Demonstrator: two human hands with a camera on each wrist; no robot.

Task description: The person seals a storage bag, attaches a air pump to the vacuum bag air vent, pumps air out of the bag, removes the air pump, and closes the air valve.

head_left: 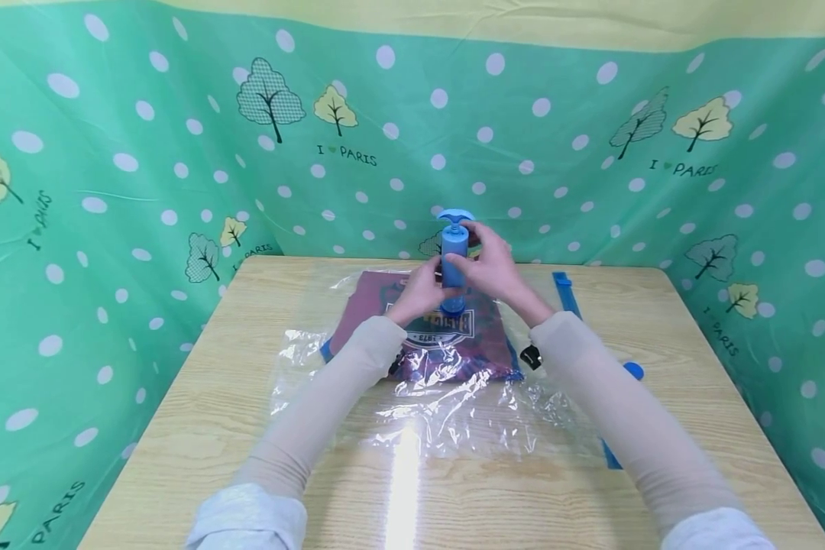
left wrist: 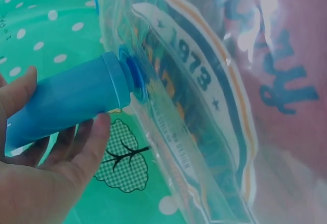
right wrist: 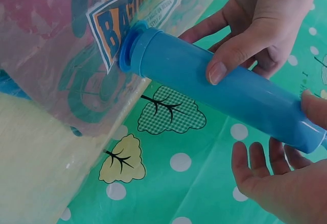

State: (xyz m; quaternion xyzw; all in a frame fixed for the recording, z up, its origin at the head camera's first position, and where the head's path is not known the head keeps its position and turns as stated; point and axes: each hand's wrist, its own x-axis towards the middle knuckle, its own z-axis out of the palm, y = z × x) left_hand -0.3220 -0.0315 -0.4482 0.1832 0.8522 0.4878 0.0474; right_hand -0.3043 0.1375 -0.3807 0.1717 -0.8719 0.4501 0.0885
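The hand pump (right wrist: 248, 104) is smooth blue plastic with a soft sheen. Toward the table's (head_left: 199, 428) far edge, the storage bag (head_left: 447, 409) is clear, glossy, creased plastic film; the printed garment (head_left: 367, 302) inside appears cloth. The tabletop is smooth, wood-grained, glaring at its front edge.

Reaches forward with left arm (head_left: 319, 416) and right arm (head_left: 612, 389), angled inward from either side — holds left hand (head_left: 421, 292) and right hand (head_left: 493, 267) close together, with the right slightly higher. Grips bare-handed with each — sets thumb opposite bent fingers. Pale-sleeved most of the way down.
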